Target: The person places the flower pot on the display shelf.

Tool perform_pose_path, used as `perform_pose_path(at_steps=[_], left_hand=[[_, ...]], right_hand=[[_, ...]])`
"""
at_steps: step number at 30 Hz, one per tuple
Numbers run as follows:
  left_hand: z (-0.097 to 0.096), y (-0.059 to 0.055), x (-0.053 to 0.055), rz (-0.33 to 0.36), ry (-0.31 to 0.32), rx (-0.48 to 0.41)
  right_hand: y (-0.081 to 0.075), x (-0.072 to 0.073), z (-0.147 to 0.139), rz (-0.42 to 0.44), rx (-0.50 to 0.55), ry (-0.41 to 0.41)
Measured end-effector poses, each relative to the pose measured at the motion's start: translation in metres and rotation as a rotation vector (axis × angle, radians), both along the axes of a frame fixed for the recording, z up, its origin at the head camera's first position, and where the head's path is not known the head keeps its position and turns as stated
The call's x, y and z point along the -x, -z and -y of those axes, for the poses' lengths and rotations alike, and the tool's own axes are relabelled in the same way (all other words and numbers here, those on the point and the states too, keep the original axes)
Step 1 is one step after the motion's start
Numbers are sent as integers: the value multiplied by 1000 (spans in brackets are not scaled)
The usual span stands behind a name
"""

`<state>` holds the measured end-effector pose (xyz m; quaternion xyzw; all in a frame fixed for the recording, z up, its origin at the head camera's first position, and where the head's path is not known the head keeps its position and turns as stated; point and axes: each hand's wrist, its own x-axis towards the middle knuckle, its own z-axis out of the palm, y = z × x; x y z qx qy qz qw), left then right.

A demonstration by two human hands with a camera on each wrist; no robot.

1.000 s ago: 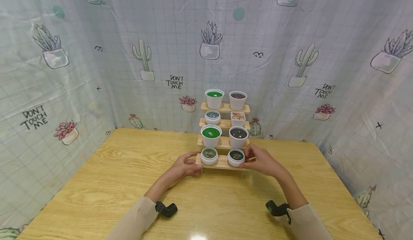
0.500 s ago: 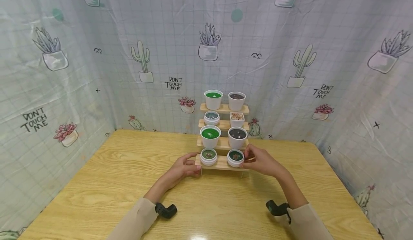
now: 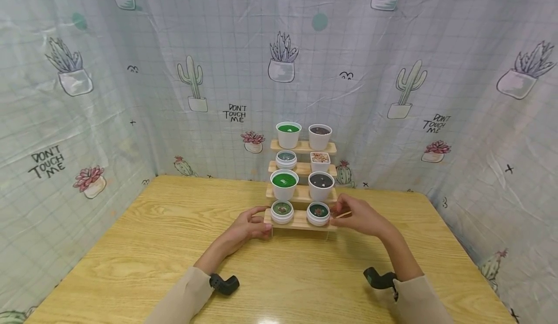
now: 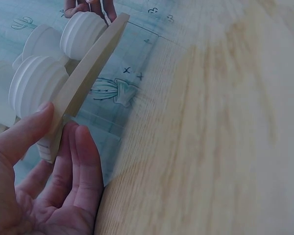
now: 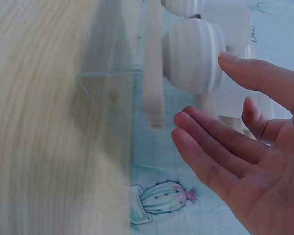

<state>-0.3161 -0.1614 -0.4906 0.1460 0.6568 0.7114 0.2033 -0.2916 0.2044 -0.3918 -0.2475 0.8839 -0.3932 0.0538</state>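
Note:
A four-step wooden display stand point(image 3: 301, 221) on clear supports carries white pots, two on each step. At the bottom step's left end, my left hand point(image 3: 246, 227) holds the board; the left wrist view puts its thumb point(image 4: 32, 129) on the edge and the fingers beneath. My right hand point(image 3: 359, 216) is beside the bottom right pot point(image 3: 318, 216), a low round one with dark green contents. Its fingers are spread, with the thumb point(image 5: 255, 73) near the pot's rim; whether they touch is unclear. The bottom left pot point(image 3: 282, 212) sits near my left hand.
Higher up stand green-filled cups point(image 3: 284, 188), dark-filled cups point(image 3: 321, 188), a round pot point(image 3: 286, 159) and a square pot point(image 3: 320, 162) with pale bits. The wood-grain table point(image 3: 196, 203) meets a cactus-print curtain point(image 3: 226, 48) behind and at both sides.
My right hand has drawn slightly to the right, away from the bottom right pot, which stays on its step. The left hand keeps its hold on the board.

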Motion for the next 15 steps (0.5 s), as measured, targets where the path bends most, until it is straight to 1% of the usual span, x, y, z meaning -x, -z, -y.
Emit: perform_pose_path(at_steps=[4, 7, 10, 11, 13, 15], left_hand=[[2, -3, -1, -4, 12, 6], [3, -5, 0, -14, 38, 15], [7, -9, 2, -38, 72, 52], [9, -10, 4, -49, 74, 69], [16, -13, 5, -66, 63, 106], [26, -17, 6, -98, 9, 144]], right_hand=[[-8, -1, -7, 3, -11, 15], [-15, -3, -14, 3, -16, 33], [-21, -7, -22, 0, -18, 52], [-23, -9, -26, -4, -25, 53], [-25, -12, -33, -9, -38, 45], [-28, -15, -42, -16, -56, 31]])
